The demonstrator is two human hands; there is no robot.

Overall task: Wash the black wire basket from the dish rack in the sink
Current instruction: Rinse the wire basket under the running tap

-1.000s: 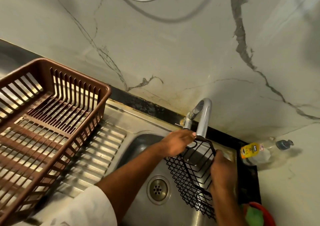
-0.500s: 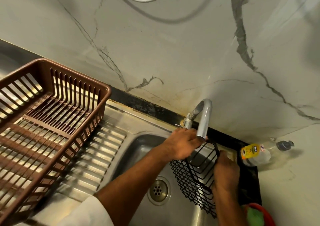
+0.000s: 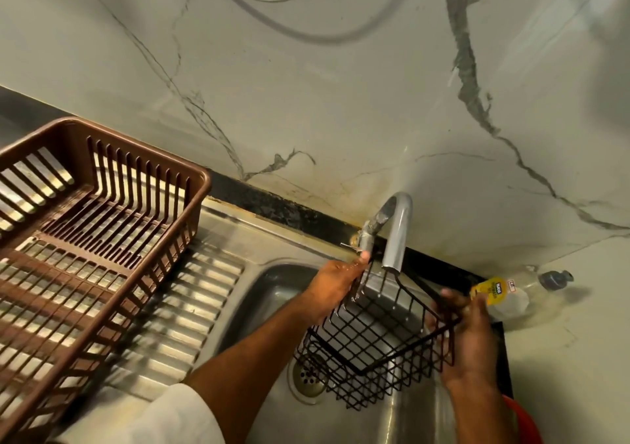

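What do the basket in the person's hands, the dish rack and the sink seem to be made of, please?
The basket looks like thin metal wire with a matte black coating: an open welded grid. The dish rack appears to be moulded brown plastic, with thick slats and a rounded rim. The sink looks like brushed stainless steel, grey with soft reflections and a ribbed draining board.
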